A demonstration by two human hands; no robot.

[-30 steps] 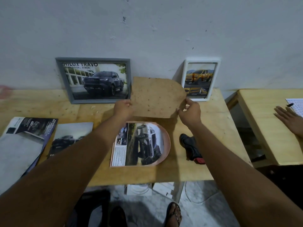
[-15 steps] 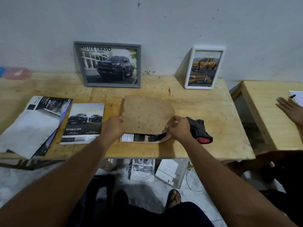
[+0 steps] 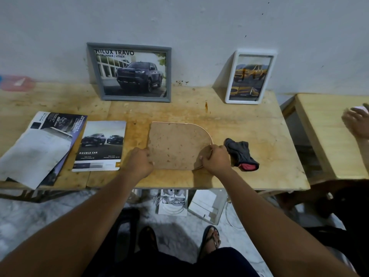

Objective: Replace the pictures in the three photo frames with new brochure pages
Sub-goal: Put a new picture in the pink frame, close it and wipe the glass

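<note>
Brown backing board (image 3: 177,144) lies flat on wood table (image 3: 249,126), straight side left, rounded end right. Thin pink rim of arch frame (image 3: 212,139) peeks out under its curve.

L hand (image 3: 138,163) is at the board's near-left corner, fingers curled onto that edge, gripping it. R hand (image 3: 215,158) is at the board's near-right curve, fingers curled over the edge, gripping it. Board sits btwn both hands, most of it beyond them.

- Just right of board, beside R hand: dark cloth (image 3: 240,154) w/ red end.
- Just left of board: Double Cab brochure (image 3: 101,145).
- Further left: loose brochure pages (image 3: 40,144).
- Behind board, vs wall: grey frame (image 3: 169,74) w/ dark pickup pic back-left, white frame (image 3: 251,51) w/ yellow pickup pic back-right, both leaning upright.
- Far right of board, over 2nd table (image 3: 329,136): another person's hand (image 3: 355,122), blurred.
</note>
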